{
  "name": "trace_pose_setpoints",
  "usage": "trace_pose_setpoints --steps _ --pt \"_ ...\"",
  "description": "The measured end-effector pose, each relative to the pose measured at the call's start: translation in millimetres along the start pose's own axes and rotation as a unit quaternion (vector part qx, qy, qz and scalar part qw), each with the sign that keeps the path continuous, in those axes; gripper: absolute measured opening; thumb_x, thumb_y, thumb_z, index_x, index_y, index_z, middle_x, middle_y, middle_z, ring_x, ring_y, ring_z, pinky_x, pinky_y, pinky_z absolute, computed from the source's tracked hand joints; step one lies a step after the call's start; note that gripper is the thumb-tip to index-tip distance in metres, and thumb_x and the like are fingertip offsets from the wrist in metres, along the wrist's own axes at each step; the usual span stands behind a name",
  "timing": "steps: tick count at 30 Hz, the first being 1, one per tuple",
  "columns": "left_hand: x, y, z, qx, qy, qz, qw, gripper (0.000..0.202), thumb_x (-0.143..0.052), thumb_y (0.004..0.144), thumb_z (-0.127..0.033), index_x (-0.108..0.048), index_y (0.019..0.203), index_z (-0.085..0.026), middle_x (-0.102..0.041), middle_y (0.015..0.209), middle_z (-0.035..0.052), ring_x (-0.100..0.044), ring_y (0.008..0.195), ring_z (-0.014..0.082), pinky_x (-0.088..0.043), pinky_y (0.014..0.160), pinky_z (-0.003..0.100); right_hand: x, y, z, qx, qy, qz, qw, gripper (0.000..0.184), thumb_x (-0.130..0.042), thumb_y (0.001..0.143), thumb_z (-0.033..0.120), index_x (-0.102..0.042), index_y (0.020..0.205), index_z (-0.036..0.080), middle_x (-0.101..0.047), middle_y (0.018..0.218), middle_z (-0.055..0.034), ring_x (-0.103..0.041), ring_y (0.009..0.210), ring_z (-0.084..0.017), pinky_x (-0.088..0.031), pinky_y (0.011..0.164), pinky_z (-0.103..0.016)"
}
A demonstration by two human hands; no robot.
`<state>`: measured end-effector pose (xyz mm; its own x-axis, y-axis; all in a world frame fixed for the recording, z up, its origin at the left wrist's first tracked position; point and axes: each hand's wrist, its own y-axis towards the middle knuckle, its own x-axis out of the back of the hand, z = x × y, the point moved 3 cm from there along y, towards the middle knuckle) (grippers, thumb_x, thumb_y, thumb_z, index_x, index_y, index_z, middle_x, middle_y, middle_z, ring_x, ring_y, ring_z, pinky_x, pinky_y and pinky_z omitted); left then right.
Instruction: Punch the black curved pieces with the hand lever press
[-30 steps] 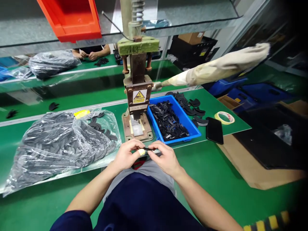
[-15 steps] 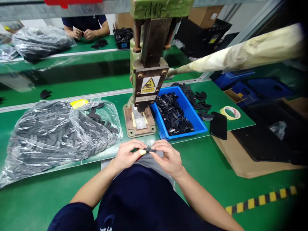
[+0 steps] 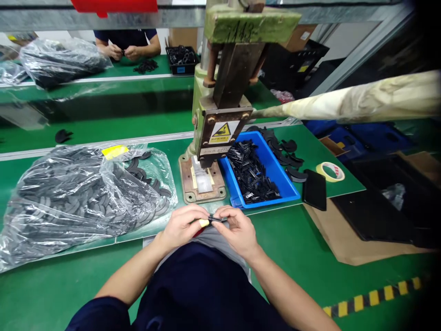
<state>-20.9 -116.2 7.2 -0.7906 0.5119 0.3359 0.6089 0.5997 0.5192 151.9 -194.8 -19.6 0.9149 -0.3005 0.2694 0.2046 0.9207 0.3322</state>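
Observation:
Both of my hands meet at the near edge of the bench, in front of the hand press [image 3: 220,133]. Between their fingertips is a small, narrow black part [image 3: 216,219]. My left hand [image 3: 184,225] pinches its left end, and yellow tape wraps the thumb. My right hand [image 3: 239,230] is closed on the right end with thumb and fingers. The part's finer shape is hidden by the fingers. Just beyond my right hand stands a blue bin [image 3: 282,184] heaped with small black clips [image 3: 253,172].
Left lies a clear plastic bag [image 3: 86,193] of curved grey pieces. The press lever [image 3: 344,99] juts out to the right. Beyond the bin are loose curved pieces [image 3: 296,174], a black phone [image 3: 314,189] and a tape roll [image 3: 330,171]. Another person's hands [image 3: 124,52] work at the far bench.
My view has tilted slightly, so the press and bench sit a little lower. My right-hand fingers have shifted on the black part; both hands stay in about the same place.

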Motion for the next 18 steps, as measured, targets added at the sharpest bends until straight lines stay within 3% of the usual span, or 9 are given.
trace_pose_setpoints --steps 3,8,14,18 --pt "6.9 9 12 0.046 0.048 -0.021 0.998 0.009 -0.063 0.093 -0.020 -0.072 0.092 -0.020 -0.076 0.093 0.0064 -0.072 0.088 0.0169 -0.057 0.081 0.028 5 4 -2 -0.034 -0.011 -0.010 0.999 0.022 -0.072 0.084 0.028 -0.062 0.104 0.026 -0.072 0.091 -0.0026 -0.069 0.082 -0.015 -0.059 0.077 -0.031" --pt "23.7 37 48 0.104 0.174 -0.077 0.976 0.010 -0.062 0.093 -0.020 -0.071 0.090 -0.019 -0.074 0.093 0.0053 -0.070 0.089 0.0176 -0.054 0.083 0.029 23 11 1 -0.045 -0.001 -0.023 0.999 0.019 -0.067 0.088 0.029 -0.063 0.106 0.024 -0.072 0.092 -0.0031 -0.070 0.083 -0.014 -0.059 0.077 -0.029" --pt "27.3 65 90 0.105 0.287 -0.032 0.952 0.021 -0.054 0.093 -0.013 -0.073 0.097 -0.018 -0.073 0.099 0.0063 -0.067 0.097 0.0189 -0.053 0.088 0.029 43 16 8 -0.030 0.005 -0.017 0.999 0.016 -0.068 0.087 0.030 -0.067 0.102 0.025 -0.073 0.084 -0.0015 -0.070 0.077 -0.014 -0.059 0.074 -0.028" --pt "25.5 70 100 0.104 0.338 0.015 0.935 0.027 -0.051 0.091 -0.011 -0.074 0.102 -0.018 -0.071 0.103 0.0076 -0.067 0.100 0.0200 -0.054 0.088 0.029 53 15 6 -0.024 0.008 -0.030 0.999 0.017 -0.068 0.087 0.030 -0.067 0.104 0.026 -0.073 0.083 -0.0006 -0.070 0.075 -0.014 -0.060 0.072 -0.026"
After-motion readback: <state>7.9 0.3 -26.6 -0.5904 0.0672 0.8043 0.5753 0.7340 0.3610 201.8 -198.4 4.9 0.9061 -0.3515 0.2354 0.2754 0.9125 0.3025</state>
